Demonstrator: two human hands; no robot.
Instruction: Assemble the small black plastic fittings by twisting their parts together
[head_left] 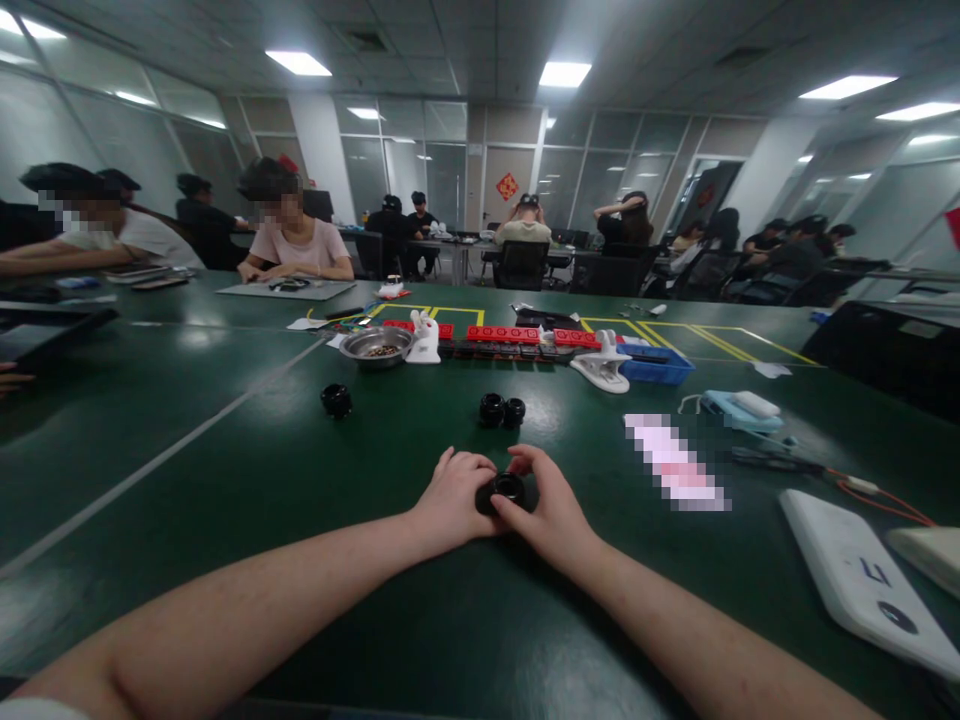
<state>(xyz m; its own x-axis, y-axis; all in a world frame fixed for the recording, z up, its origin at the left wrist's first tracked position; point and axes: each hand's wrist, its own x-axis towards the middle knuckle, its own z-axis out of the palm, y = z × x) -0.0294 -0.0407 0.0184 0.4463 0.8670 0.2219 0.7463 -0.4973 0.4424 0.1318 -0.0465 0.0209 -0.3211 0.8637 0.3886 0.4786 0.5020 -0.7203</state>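
Both my hands are together over the green table, around a black round part with a hole in its top (508,487). My left hand (459,497) wraps its left side, with something dark also under the fingers that I cannot make out. My right hand (551,510) grips the part from the right, thumb in front and fingers behind. Just beyond my hands, two similar black round parts (493,409) stand side by side, touching or nearly so. Another black round part (337,400) stands alone further left.
A metal bowl (369,345) with small pieces, white clips (602,365), a red strip (504,334) and a blue tray (660,366) line the table's middle. To the right lie a light-blue device (739,410) and a white case (862,575). Co-workers sit beyond.
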